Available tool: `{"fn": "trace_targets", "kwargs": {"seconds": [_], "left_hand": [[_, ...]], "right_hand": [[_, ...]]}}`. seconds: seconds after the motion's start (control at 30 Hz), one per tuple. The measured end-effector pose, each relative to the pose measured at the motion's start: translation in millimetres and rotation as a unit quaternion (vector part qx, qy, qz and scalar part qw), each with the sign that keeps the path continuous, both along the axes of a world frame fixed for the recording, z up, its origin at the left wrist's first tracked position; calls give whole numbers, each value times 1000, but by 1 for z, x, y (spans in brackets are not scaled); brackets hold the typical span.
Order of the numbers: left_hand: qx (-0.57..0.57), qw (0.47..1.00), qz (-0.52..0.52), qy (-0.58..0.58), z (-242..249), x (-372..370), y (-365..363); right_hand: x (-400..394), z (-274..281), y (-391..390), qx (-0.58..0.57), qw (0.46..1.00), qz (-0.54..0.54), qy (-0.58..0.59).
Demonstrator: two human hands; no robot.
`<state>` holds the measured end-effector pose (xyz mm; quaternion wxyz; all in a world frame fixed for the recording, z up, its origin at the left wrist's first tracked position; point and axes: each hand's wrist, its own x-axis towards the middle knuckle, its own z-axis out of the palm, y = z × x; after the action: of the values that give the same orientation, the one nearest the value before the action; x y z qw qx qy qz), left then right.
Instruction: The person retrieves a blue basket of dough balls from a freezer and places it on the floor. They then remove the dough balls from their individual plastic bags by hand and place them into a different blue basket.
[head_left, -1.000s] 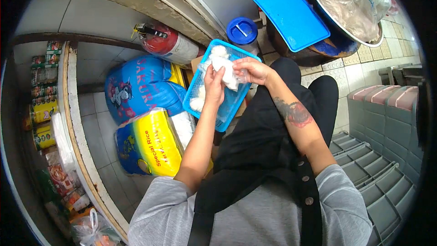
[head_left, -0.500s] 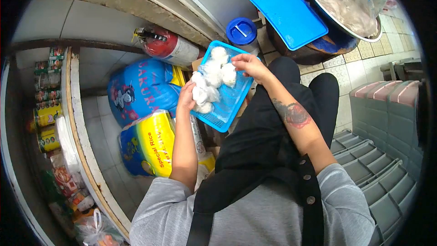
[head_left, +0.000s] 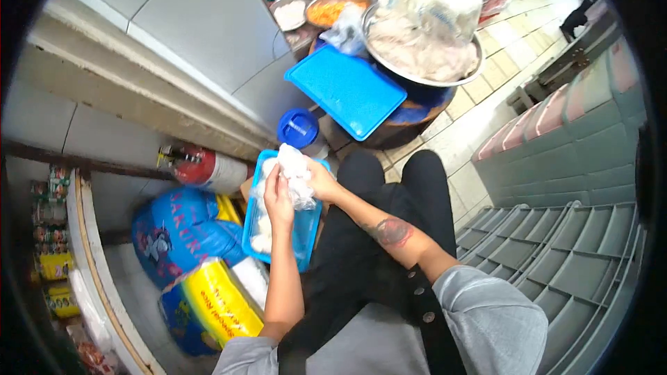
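Note:
A white bundle in clear plastic (head_left: 296, 175) is held up between my two hands, above the blue basket (head_left: 306, 239). My left hand (head_left: 278, 201) is closed against its near left side, fingers pointing up. On its other side, my right hand (head_left: 321, 182) grips it, with some fingers hidden behind the plastic. What is inside the wrapping is white, and I cannot make out its kind. More white lumps (head_left: 262, 230) lie along the left part of the basket, partly covered by my left hand and wrist.
Beyond the basket stands a blue-lidded container (head_left: 299, 129). A flat blue lid (head_left: 347, 90) leans by a wide metal basin (head_left: 424, 69) on a drum. At left are a fire extinguisher (head_left: 201, 167), a blue bag (head_left: 177, 229) and a rice sack (head_left: 222, 302). Grey crates (head_left: 556, 257) stand right.
My right hand has moved from above the lumps to the bundle, and both hands now hold it raised. The view has shifted, showing more of the basin and the bowls behind.

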<state>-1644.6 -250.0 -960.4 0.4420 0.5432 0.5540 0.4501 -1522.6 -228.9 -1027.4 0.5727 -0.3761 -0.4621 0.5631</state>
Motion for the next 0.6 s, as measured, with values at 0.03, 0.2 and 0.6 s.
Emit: {"fn": "trace_targets", "kwargs": {"seconds": [0.03,0.2,0.6], "left_hand": [[65,989,-6,134,4,2,0],[49,994,-65,74,8,-4,-13],[3,973,-136,184,-3,-26,-56]], "right_hand": [[12,16,3,3,999,-25,-30],[82,66,61,83,962,-132,-226],[269,162,82,44,772,-379,-508]]}}
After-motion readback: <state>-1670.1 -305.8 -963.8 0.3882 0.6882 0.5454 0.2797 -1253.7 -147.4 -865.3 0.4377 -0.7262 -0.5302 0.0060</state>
